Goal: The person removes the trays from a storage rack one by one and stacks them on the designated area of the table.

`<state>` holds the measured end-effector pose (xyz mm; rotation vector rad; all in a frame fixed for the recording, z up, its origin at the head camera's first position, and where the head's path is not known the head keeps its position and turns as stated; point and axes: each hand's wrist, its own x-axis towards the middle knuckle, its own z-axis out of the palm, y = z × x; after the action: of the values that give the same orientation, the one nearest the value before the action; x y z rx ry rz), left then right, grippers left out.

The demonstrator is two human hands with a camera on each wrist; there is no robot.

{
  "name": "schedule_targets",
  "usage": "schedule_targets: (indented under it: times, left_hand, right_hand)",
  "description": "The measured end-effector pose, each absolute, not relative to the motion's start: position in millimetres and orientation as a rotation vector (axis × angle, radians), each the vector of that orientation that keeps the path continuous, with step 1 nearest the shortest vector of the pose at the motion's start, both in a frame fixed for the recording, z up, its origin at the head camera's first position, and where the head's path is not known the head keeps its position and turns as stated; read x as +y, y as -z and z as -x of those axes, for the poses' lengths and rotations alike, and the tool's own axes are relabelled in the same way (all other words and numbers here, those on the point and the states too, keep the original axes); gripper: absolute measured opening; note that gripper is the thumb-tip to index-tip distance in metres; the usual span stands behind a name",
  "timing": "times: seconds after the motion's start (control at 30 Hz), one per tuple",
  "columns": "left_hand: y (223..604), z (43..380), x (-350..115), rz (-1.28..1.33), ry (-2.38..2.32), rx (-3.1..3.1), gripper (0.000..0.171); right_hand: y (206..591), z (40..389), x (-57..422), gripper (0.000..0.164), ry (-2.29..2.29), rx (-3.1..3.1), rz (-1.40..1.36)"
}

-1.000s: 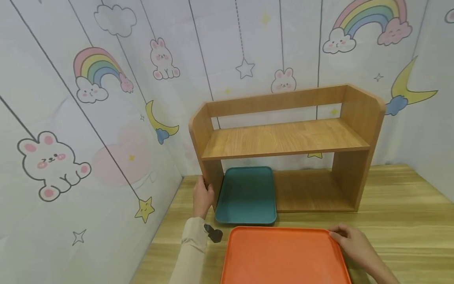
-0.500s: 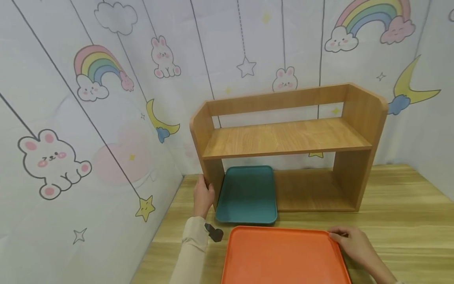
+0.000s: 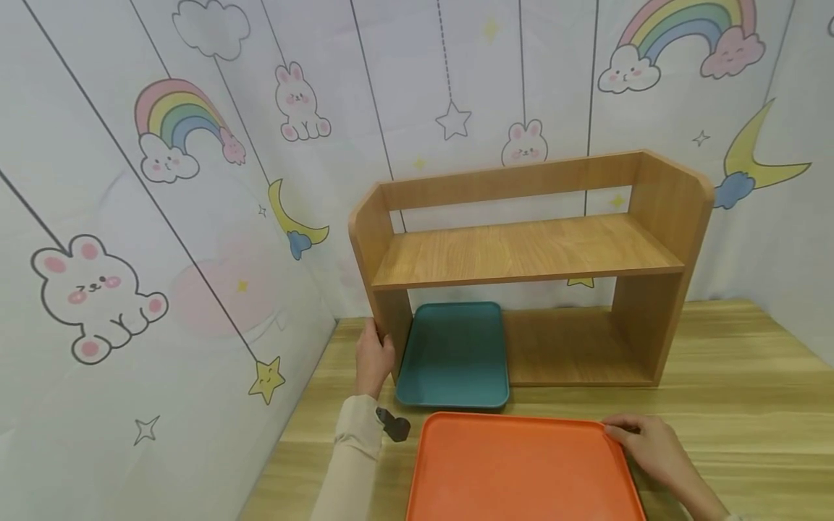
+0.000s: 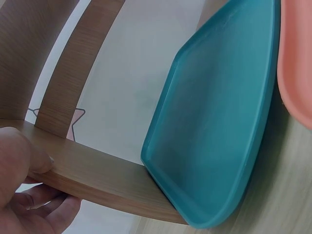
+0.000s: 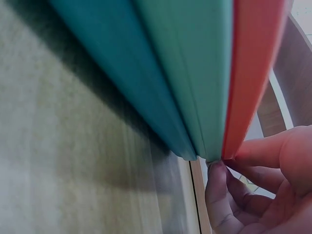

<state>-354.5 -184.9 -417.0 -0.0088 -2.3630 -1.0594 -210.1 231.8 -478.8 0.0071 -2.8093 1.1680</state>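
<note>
My left hand (image 3: pixel 374 359) grips the left side panel of a two-level wooden shelf (image 3: pixel 528 250). The left wrist view shows the thumb (image 4: pixel 36 155) on the panel's inner face and curled fingers on its other side. A teal tray (image 3: pixel 454 354) lies in the shelf's lower level, against that panel, its front end jutting out. In front of the shelf lies an orange tray (image 3: pixel 521 467). My right hand (image 3: pixel 641 443) pinches its far right corner. The right wrist view shows a light green tray (image 5: pixel 195 63) and a dark teal tray (image 5: pixel 117 58) stacked with the orange tray (image 5: pixel 253 63).
The wood-patterned table (image 3: pixel 749 405) extends to the right of the shelf. A white cloth wall (image 3: pixel 215 289) with printed bunnies, stars and rainbows encloses the back and left. A small black device (image 3: pixel 394 425) sits at the left wrist.
The head view has shifted very slightly. Both hands, the shelf and the trays otherwise keep the same places.
</note>
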Motion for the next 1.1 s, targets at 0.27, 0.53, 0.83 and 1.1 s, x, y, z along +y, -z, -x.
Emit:
schedule_targets:
  times: [0.27, 0.53, 0.83, 1.1]
  left_hand:
    - [417, 355, -186, 0.000, 1.056, -2.374, 0.025]
    - [418, 356, -188, -0.003, 1.054, -2.377, 0.025]
    - [418, 355, -186, -0.010, 1.051, -2.378, 0.023]
    - [416, 355, -184, -0.015, 1.063, -2.392, 0.024]
  right_hand:
    - [477, 218, 239, 0.040, -1.573, -2.775, 0.047]
    - [467, 237, 247, 0.055, -1.891, -2.678, 0.005]
    - [465, 255, 236, 0.055, -2.237, -2.521, -0.136]
    - [463, 267, 222, 0.058, -2.323, -2.507, -0.232]
